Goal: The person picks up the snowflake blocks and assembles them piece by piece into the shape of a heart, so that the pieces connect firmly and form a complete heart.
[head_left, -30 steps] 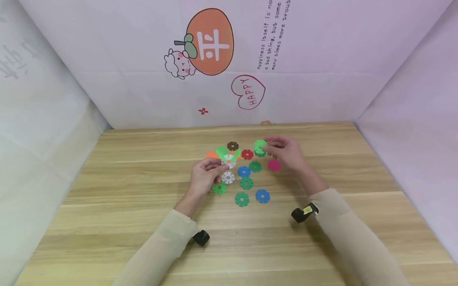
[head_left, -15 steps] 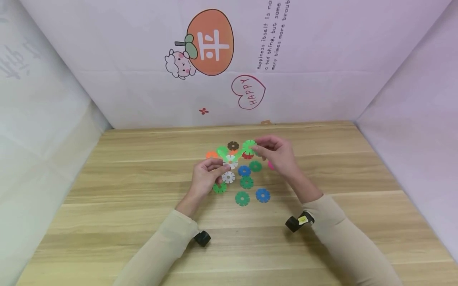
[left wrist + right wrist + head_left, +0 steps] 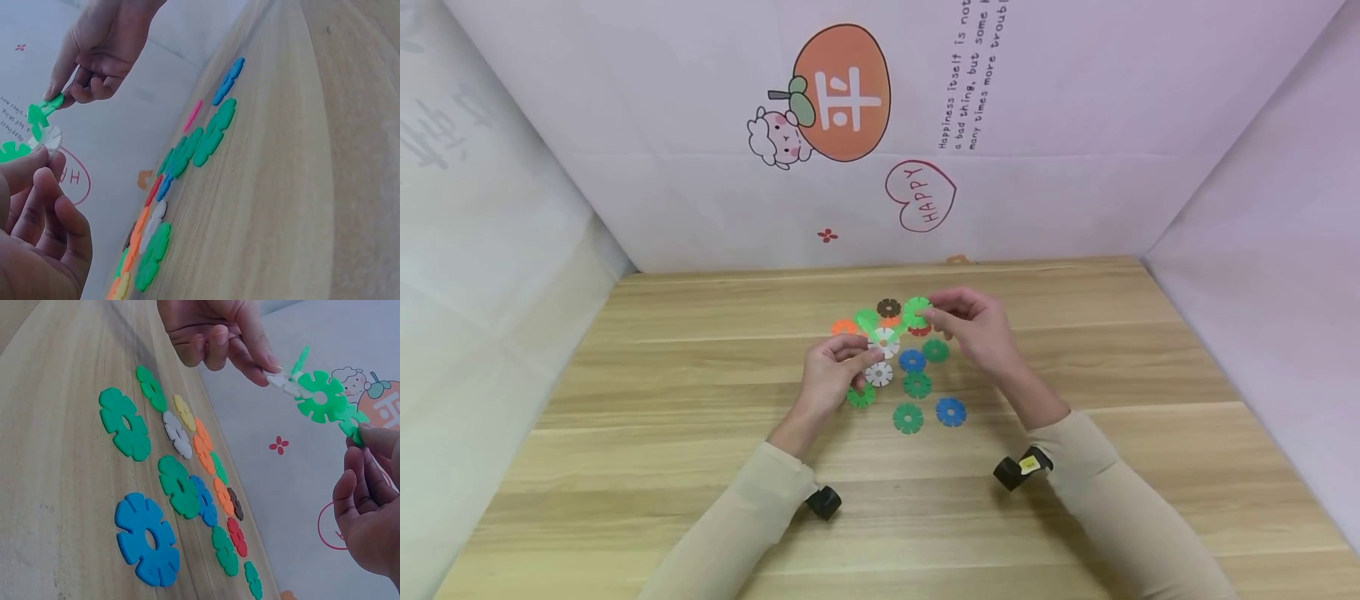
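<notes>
My left hand point(image 3: 831, 373) pinches a white notched plastic disc point(image 3: 884, 342) between thumb and fingers, above the table. Two bright green discs are slotted edge-on into it; one of them point(image 3: 320, 397) faces the right wrist camera. My right hand point(image 3: 976, 330) pinches another bright green disc point(image 3: 916, 312) by its edge. In the right wrist view this disc point(image 3: 353, 424) meets the rim of the slotted green one at an angle. The left wrist view shows the right hand point(image 3: 112, 53) above the left hand point(image 3: 44, 231), with the green and white pieces between them.
Loose notched discs lie flat on the wooden table point(image 3: 700, 400) below and around the hands, among them a blue disc point(image 3: 951, 412), a dark green disc point(image 3: 907, 418), a brown disc point(image 3: 889, 307) and a white disc point(image 3: 878, 373). A printed cloth point(image 3: 1037, 200) hangs behind the table.
My right hand has moved left with its green disc, up to the pieces at the left hand, and now hides the pink disc in the head view. The left hand has barely moved.
</notes>
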`<state>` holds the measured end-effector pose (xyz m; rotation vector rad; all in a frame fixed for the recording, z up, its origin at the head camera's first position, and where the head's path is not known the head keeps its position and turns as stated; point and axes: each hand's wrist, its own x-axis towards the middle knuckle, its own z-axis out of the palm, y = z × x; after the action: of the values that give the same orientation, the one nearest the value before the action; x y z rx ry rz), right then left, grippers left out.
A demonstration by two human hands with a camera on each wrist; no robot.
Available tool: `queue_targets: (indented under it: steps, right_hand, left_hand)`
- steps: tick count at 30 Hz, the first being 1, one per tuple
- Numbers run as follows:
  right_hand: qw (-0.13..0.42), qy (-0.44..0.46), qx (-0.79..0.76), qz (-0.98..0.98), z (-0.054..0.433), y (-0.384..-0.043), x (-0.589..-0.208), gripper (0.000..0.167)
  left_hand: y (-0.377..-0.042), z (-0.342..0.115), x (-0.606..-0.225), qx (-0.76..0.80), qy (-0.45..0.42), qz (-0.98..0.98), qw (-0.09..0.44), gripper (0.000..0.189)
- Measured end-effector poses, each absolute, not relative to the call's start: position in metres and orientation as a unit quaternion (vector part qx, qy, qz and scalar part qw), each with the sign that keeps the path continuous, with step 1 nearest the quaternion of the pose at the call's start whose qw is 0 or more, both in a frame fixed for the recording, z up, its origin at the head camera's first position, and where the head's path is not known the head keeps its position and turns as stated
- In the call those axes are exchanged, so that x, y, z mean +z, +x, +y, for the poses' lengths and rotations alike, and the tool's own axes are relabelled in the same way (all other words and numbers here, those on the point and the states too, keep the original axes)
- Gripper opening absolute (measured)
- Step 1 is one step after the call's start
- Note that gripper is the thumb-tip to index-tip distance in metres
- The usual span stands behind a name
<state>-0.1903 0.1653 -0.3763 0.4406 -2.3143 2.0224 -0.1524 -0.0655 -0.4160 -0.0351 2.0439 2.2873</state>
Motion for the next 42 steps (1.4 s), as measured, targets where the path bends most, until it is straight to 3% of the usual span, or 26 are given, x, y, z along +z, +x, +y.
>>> queue_targets:
  steps: [18, 42]
  right_hand:
    - [0.053, 0.191, 0.631, -0.750, 0.156, -0.186, -0.379, 0.026]
    - [0.015, 0.148, 0.652, -0.744, 0.148, -0.182, -0.384, 0.024]
  left_hand:
    - [-0.154, -0.066, -0.416, 0.758, -0.023, 0.651, 0.030, 0.015]
    - [-0.152, -0.069, -0.419, 0.750, -0.011, 0.661, 0.019, 0.010]
